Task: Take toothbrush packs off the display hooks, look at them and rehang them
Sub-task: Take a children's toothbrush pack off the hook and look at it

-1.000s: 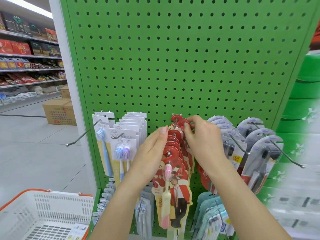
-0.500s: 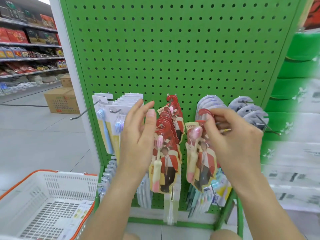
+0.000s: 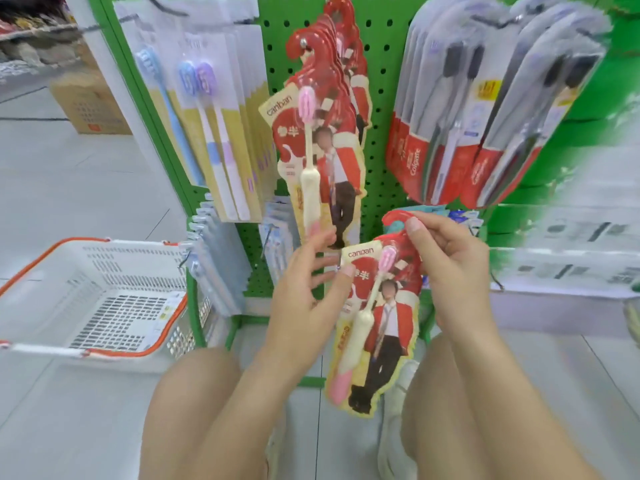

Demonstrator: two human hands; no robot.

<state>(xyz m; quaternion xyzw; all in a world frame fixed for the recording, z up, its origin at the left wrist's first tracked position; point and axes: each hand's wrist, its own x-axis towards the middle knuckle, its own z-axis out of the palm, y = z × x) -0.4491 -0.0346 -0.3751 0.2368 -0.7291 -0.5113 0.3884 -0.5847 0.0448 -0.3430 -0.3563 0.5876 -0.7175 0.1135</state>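
Inspection step: right hand (image 3: 453, 271) pinches the red card-backed pink toothbrush pack (image 3: 375, 327); left hand (image 3: 308, 289), fingers relaxed, touches its edge. Next: rehanging on the metal hook (image 3: 303, 42).

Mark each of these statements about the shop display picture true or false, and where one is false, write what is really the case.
1. The right hand pinches the red hooked top of a toothbrush pack. True.
2. The held pack hangs on a display hook. False: it is off the hook, held low in front of the pegboard.
3. The toothbrush in the held pack has a blue head. False: its head is pink.
4. A white basket with orange trim sits left of the display. True.
5. The left hand is inside the basket. False: it is at the held pack's left edge.
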